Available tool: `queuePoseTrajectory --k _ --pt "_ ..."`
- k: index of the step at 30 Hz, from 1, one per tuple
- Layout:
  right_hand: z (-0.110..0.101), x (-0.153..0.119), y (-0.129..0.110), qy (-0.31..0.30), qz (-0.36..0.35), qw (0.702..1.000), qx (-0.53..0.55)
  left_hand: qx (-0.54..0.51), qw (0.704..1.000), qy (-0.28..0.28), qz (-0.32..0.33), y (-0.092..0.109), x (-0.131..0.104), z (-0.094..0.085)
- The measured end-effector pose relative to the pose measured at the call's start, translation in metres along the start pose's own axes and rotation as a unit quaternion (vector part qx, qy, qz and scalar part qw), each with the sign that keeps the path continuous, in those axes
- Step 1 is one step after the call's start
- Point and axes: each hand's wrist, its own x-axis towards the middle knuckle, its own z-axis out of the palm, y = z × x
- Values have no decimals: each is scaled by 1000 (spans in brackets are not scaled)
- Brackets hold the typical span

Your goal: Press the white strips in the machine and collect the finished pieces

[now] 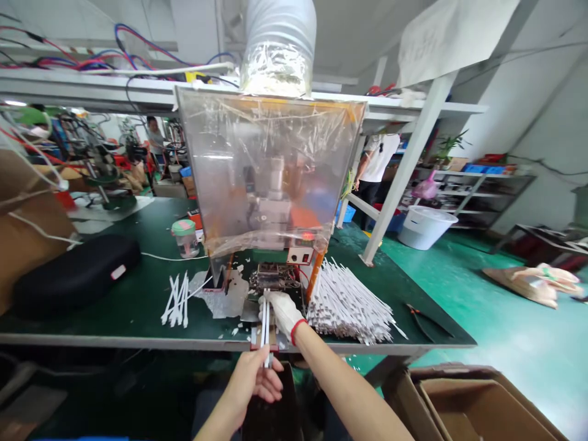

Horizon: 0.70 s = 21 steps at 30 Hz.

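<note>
Two thin white strips (265, 324), which look like short lengths of cable, run lengthwise over the table's front edge. My right hand (282, 309), in a white glove with a red cuff, pinches their far part just before the machine's opening (271, 275). Bare and beyond the table edge, my left hand (257, 380) has its thumb on the near ends, with its fingers loosely curled. The far tips are partly hidden by the glove and machine. To the right lies a big pile of similar strips (349, 300); a small bunch (177, 300) lies left.
A clear plastic hood (271, 171) covers the machine, with a duct (280, 43) above. Pliers (422, 318) lie at the table's right, a lidded jar (185, 237) and black case (78, 272) at its left. A cardboard box (482, 404) stands lower right. A person (377, 160) stands behind.
</note>
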Motion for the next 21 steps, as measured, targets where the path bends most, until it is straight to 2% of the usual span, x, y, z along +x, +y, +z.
queuePoseTrajectory --k 8,12,17,19,21 --pt "2 -1 -2 3 -1 1000 6 -2 1000 20 8 8 -4 7" --pt "5 -11 -5 15 -12 1000 25 -9 999 29 35 9 -10 9" --pt "-1 -36 -5 -10 10 998 64 -5 999 -8 51 -10 -25 2" --pt "-6 -48 -4 -23 14 997 79 33 998 -20 44 -20 -34 -3" --pt "-11 -59 -3 -35 -21 995 87 108 993 -15 48 -28 -45 -6"
